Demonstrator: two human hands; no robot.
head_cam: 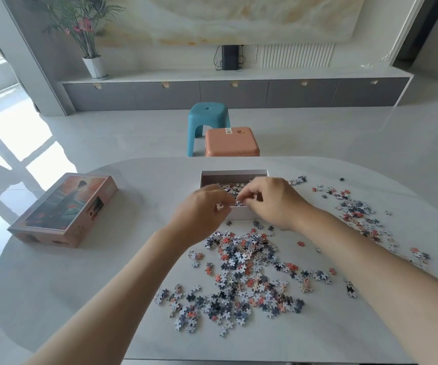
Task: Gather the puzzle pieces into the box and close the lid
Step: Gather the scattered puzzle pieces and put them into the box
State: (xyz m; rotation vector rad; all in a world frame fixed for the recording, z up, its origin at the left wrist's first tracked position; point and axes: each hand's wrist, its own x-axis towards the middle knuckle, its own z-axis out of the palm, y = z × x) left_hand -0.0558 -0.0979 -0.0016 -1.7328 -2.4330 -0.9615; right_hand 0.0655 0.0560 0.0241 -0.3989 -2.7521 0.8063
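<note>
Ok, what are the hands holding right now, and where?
Both the left hand and right hand seem to pinch a few puzzle pieces at their fingertips over the box; which edges, cannot be told.

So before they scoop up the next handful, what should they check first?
1. Box open, facing up: ok.
2. Left hand and right hand over the box: ok.
3. Hands emptied: cannot tell; the curled fingers hide what they hold.
4. Room in the box: ok; its far wall shows above the pieces inside.
5. Table cleared: not ok; a big pile of pieces lies near the person and scattered pieces lie to the right.
6. Lid at hand: ok; it lies on the table to the left, apart from the pieces.
</note>
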